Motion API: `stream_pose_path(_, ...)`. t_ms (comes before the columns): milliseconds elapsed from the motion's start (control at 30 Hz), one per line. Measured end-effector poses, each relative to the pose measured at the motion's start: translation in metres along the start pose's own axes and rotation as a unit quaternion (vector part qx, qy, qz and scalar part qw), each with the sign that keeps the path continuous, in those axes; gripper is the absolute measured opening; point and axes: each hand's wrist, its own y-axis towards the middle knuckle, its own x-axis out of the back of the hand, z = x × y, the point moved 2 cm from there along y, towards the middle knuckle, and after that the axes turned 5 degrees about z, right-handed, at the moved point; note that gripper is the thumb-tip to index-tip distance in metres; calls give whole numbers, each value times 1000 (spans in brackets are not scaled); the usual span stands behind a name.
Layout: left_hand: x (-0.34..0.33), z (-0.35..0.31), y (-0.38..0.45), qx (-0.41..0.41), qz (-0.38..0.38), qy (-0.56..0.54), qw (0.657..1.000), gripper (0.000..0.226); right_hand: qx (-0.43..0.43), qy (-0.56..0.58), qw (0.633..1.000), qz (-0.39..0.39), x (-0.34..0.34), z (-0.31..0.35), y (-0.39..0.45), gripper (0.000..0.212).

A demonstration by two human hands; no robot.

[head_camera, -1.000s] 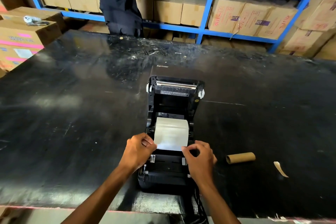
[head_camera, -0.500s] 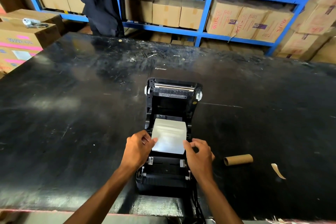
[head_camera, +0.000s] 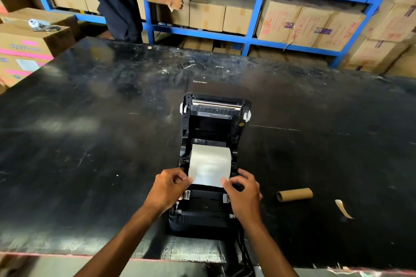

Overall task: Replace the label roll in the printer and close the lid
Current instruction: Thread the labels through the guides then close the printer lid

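Observation:
A black label printer (head_camera: 202, 211) sits near the table's front edge with its lid (head_camera: 216, 109) swung open, away from me. A white label roll (head_camera: 210, 164) lies in the bay, its loose end pulled toward me. My left hand (head_camera: 167, 188) pinches the left corner of that paper end. My right hand (head_camera: 244, 194) pinches the right corner. Both hands hover over the printer's front paper guides.
An empty brown cardboard core (head_camera: 295, 194) and a torn paper scrap (head_camera: 343, 209) lie to the right on the black table (head_camera: 90, 141). A person in dark clothes (head_camera: 117, 0) stands beyond it at blue shelves (head_camera: 254, 9) of cartons. Boxes (head_camera: 24, 51) are stacked at the left.
The paper end sat lower over the front guides a second ago and is now held slightly further back. The person behind the table has turned toward the shelves with a small item in hand.

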Motion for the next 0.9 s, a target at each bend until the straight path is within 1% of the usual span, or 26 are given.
stream_pose_path(67,2,0,2,7,3,1,1000,20,5,-6,1000,3,2,-1,0,18)
stream_pose_path(200,1,-2,3,-12,29,28,999,26,11,-27,999,13,2,-3,-1,21)
stream_pose_path(333,-1,-2,4,-17,24,83,996,26,2,-45,999,24,1,-7,0,11)
stream_pose_path(500,-1,-1,6,-25,51,134,989,51,-4,-11,999,37,0,-15,-5,5)
stream_pose_path(567,0,0,5,-22,53,154,986,48,-3,-26,999,35,-2,-17,-5,7)
stream_pose_path(633,0,-1,4,-18,54,175,983,39,-1,-44,999,26,-4,-17,-5,11)
stream_pose_path(733,2,-4,3,-11,55,167,984,29,7,-49,998,36,-3,-19,-4,16)
stream_pose_path(800,4,-5,5,-3,59,153,987,30,10,-50,997,59,-1,-19,-2,17)
stream_pose_path(900,1,-7,7,10,82,171,982,35,18,-63,995,79,1,-16,0,16)
